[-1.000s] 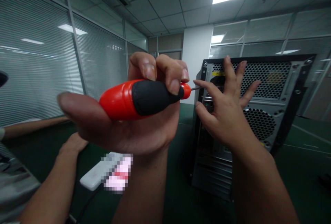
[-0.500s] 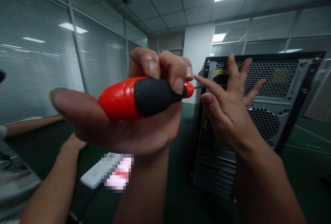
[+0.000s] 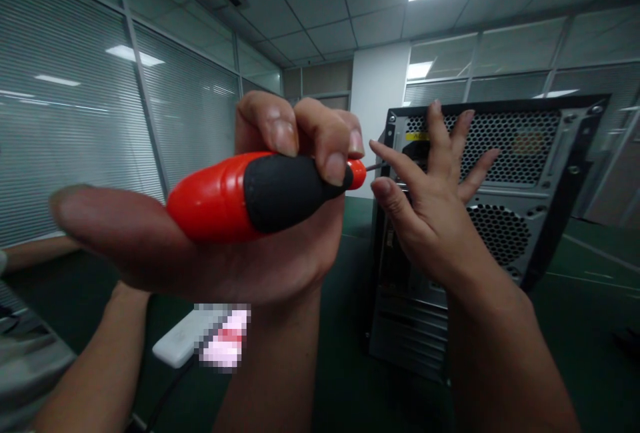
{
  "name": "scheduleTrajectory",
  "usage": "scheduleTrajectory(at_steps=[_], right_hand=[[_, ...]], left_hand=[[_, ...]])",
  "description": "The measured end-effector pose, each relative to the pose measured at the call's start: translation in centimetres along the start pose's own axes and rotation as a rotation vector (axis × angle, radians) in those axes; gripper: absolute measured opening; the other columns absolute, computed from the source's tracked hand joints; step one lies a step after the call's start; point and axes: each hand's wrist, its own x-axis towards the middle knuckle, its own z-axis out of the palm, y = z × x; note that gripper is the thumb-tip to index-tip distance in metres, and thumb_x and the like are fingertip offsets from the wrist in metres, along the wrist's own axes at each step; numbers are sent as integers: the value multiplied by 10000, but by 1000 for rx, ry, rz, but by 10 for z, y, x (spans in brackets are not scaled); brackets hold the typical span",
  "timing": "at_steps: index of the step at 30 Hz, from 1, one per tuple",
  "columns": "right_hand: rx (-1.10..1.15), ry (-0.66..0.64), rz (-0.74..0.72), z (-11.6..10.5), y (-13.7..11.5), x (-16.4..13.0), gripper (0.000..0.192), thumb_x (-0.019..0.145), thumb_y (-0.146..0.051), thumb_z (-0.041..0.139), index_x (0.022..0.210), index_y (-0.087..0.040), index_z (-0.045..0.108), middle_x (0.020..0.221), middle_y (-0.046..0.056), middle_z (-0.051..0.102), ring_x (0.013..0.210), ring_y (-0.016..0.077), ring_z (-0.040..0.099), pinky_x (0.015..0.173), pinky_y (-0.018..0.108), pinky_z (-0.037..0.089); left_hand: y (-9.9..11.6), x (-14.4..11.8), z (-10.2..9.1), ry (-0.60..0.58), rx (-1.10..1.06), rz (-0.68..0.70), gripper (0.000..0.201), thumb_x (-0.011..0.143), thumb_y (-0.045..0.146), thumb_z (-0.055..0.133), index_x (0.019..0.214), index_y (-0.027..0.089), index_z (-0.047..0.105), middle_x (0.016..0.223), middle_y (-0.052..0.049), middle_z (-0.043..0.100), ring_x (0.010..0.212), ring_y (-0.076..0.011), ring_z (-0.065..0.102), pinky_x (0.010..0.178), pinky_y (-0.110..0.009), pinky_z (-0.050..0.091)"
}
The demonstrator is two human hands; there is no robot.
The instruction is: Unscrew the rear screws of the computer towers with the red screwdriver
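My left hand (image 3: 280, 259) is closed round the handle of a red and black screwdriver (image 3: 285, 193). Its fingers curl over the top, and the thumb stretches out to the left. The thin metal shaft points right, toward the left edge of a computer case (image 3: 530, 196); the tip is hidden near my right hand. Spread against the back of the case is my right hand (image 3: 435, 219), its thumb and index finger apart on either side of the shaft's line. The case shows a honeycomb grille, a round fan grille and a yellow label.
The case stands on a dark green table (image 3: 345, 326). A white oblong block (image 3: 175, 343) with a dark cable lies at lower left, partly pixelated. Another person's forearm (image 3: 95, 359) rests at the left, with a further arm (image 3: 40, 253) behind it. A small dark item (image 3: 627, 339) sits far right.
The view has shifted slightly, so the case and both hands appear further left. The screwdriver handle looks larger, and my left thumb reaches further left. My right hand stays spread on the case.
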Motion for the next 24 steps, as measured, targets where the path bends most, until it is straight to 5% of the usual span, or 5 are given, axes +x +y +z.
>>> scheduleTrajectory(at_steps=[5,9,18,24], right_hand=[[-88,-24,15,1,-3,1,538,900,-530,576,1404,-371,475,1649,36,-93,1487,433,-137,1099,744,-73],[-124,-17,18,3,-4,1,587,852,-461,667,1397,-360,474,1647,59,-90,1489,439,-123,1106,747,-51],[-129,4,-5,3,-2,1,569,873,-471,647,1391,-319,468,1648,76,-66,1487,461,-95,1087,778,-22],[-138,-28,19,2,-3,1,575,860,-472,652,1393,-349,476,1647,69,-91,1487,447,-117,1103,758,-38]], left_hand=[[-1,3,3,-23,-27,59,364,896,590,565,774,247,558,700,-3,490,687,-187,505,945,-450,499],[-3,3,3,11,8,55,279,846,530,652,771,274,569,655,-9,545,680,-242,531,904,-478,519],[2,2,12,-111,-33,73,409,979,469,466,668,243,604,811,-19,606,758,-222,582,787,-414,539],[2,3,12,11,53,51,276,882,520,595,782,263,607,782,-28,557,585,-211,476,701,-436,501]])
